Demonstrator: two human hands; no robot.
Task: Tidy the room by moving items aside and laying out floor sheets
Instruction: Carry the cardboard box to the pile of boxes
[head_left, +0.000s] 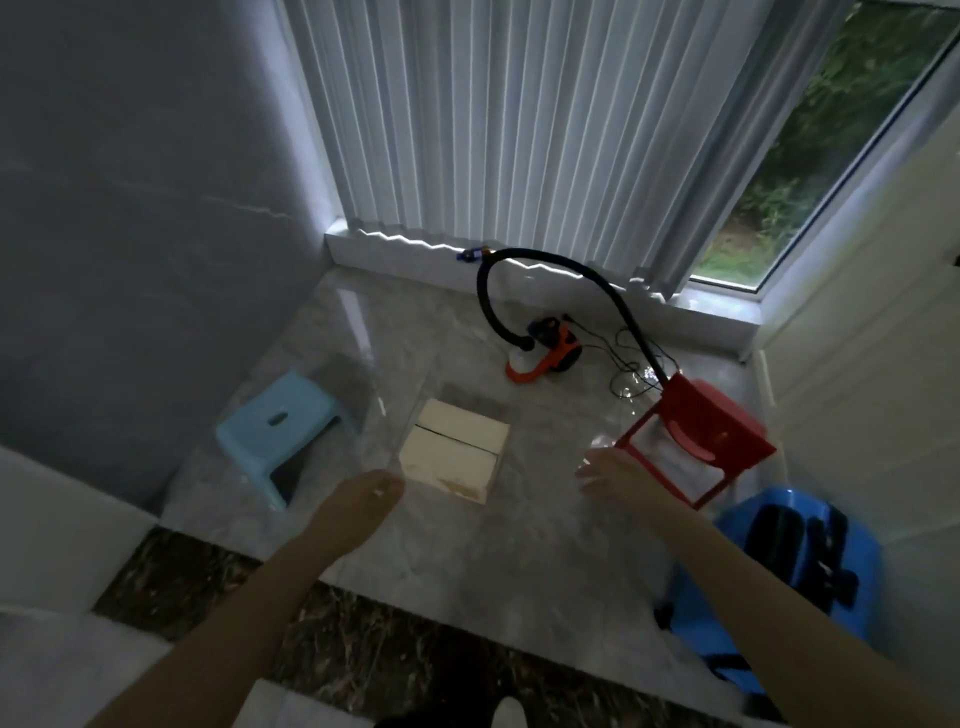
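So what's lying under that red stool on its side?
Under the tipped red stool a clear, glossy plastic sheet shows through its legs, over the marble floor. Thin black cables run behind it; their ends are hidden by the stool.

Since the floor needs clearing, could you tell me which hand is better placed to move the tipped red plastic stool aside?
Probably the right hand: it hovers open right beside the red plastic stool's leg, whereas the left hand is by the cream box.
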